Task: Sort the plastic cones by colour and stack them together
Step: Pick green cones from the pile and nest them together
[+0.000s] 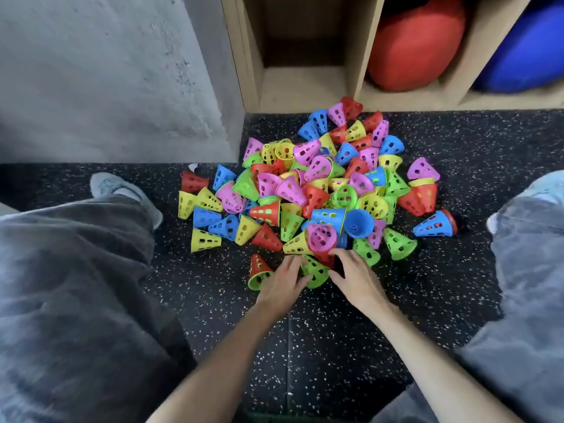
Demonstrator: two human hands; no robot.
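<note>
Cones (pixel 308 190) of plastic, in red, yellow, blue, green and pink, lie heaped on the speckled black floor (pixel 335 346) between our knees. Behind them we see a wooden shelf unit (pixel 367 50): its left compartment looks bare, the next holds a red cushion (pixel 418 44), the right one a blue cushion (pixel 528 53). Our left hand (pixel 282 285) reaches with loosely spread fingers onto a green cone (pixel 316 271) at the heap's near edge, beside a red cone nested on a green one (pixel 258 271). Our right hand (pixel 355 277) touches the same green cone from the other side, fingers spread and gently curved.
</note>
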